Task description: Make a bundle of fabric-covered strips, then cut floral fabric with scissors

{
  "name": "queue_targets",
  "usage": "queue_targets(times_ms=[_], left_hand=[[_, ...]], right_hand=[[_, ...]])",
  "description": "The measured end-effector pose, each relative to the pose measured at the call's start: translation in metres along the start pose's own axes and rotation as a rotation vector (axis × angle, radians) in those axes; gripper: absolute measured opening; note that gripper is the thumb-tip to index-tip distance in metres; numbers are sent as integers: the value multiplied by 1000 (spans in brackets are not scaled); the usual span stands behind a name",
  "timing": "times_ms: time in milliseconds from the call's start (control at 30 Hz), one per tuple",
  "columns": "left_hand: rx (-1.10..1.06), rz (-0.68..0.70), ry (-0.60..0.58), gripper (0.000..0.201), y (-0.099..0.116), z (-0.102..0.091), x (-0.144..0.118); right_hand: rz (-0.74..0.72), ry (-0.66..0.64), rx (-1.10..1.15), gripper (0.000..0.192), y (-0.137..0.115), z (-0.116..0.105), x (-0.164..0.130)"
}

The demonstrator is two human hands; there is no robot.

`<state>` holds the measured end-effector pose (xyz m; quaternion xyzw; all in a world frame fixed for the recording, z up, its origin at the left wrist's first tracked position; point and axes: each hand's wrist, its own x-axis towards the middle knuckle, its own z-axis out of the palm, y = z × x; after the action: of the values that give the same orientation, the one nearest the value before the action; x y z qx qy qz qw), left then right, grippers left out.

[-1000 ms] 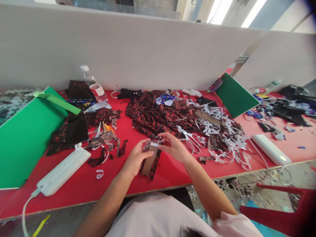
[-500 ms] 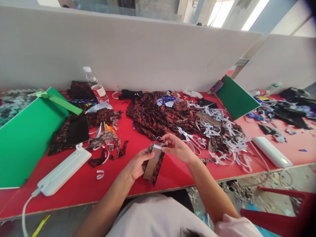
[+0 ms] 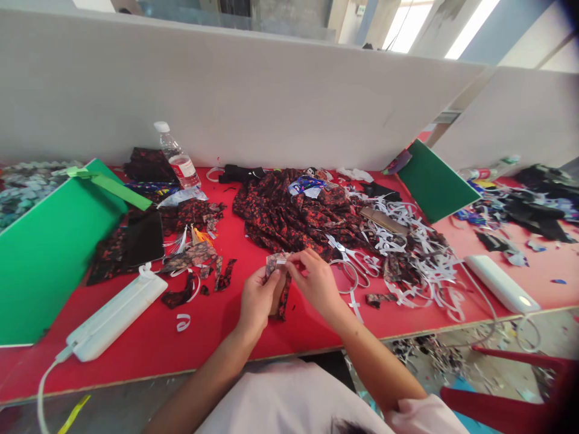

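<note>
Held upright over the front of the red table is a small piece of dark floral fabric (image 3: pixel 284 299) with a brown card strip (image 3: pixel 275 305) against it and a white band (image 3: pixel 281 261) near its top. My left hand (image 3: pixel 259 296) is closed around the left side, its thumb pressing on the card. At the top right corner, my right hand (image 3: pixel 315 278) pinches the fabric beside the white band; its fingertips partly hide the edge. Just right of that hand lie white-handled scissors (image 3: pixel 350 258). Behind both hands spreads a large heap of red-and-black floral fabric (image 3: pixel 284 211).
White ribbon scraps (image 3: pixel 425 259) pile up at the right. Leftward are a dark phone-like slab (image 3: pixel 145 238), a white power bank-like box (image 3: pixel 117 313) with a cable, and a water bottle (image 3: pixel 178 160). Green boards (image 3: pixel 58 259) and a grey partition (image 3: pixel 253 90) bound the table.
Both hands have drawn closer together, and the fabric piece has turned more upright. My right hand has shifted slightly; a white scrap under the scissors, formerly behind my forearm, now shows.
</note>
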<state>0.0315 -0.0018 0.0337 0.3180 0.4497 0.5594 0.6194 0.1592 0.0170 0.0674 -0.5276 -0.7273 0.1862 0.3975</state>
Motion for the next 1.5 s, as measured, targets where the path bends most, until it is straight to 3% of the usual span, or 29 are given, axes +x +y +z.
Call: queue_targets(times_ms=[167,333,500,667,1500], left_hand=[[218,83,11,23,1,-2,-3],[65,19,-58,27,7,0,-9],[-42,97,-67,27,13,7,-15],[-174,31,-102,29,16,11,-18],[-190,-66,-86,31,19,10,-27]], right_hand=[[17,50,27,8,-11,9,-2],[60,70,157,7,-15,3,-4],[80,89,245,6,-24,-4,-7],[102,98,261,6,-29,-7,-8],[61,31,207,9,-27,-14,-8]])
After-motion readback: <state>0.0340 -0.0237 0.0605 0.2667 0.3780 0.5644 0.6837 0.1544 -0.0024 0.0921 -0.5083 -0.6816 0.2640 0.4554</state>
